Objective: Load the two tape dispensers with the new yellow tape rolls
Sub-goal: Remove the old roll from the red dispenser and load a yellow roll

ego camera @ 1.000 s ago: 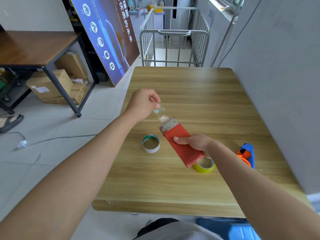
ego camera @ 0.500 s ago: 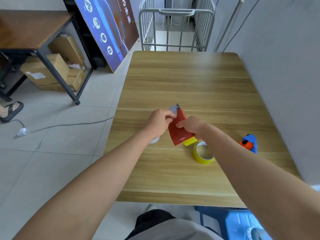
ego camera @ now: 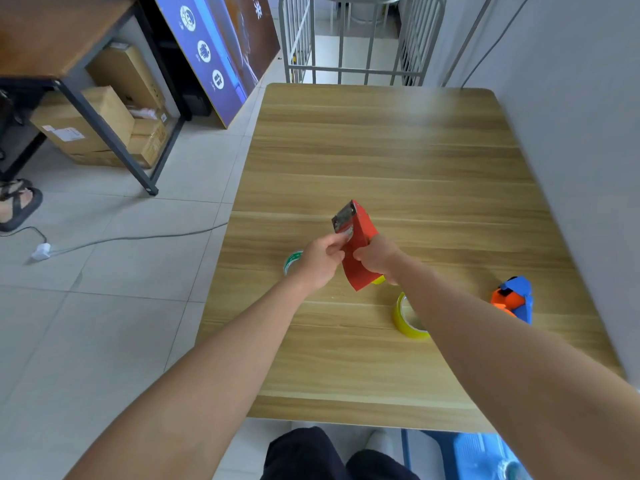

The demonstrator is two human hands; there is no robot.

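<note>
Holding the red dispenser [ego camera: 356, 251] above the table's [ego camera: 381, 150] middle, right hand [ego camera: 375, 259] closed around its body, left hand [ego camera: 320, 261] pinching tape near the blade; keeping tape taut should be helping, spare yellow roll [ego camera: 408, 320] lying toward the near edge.

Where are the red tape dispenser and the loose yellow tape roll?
Red tape dispenser [ego camera: 358, 233]: head view, on its red body.
Loose yellow tape roll [ego camera: 401, 318]: head view, on its outer left wall.
</note>
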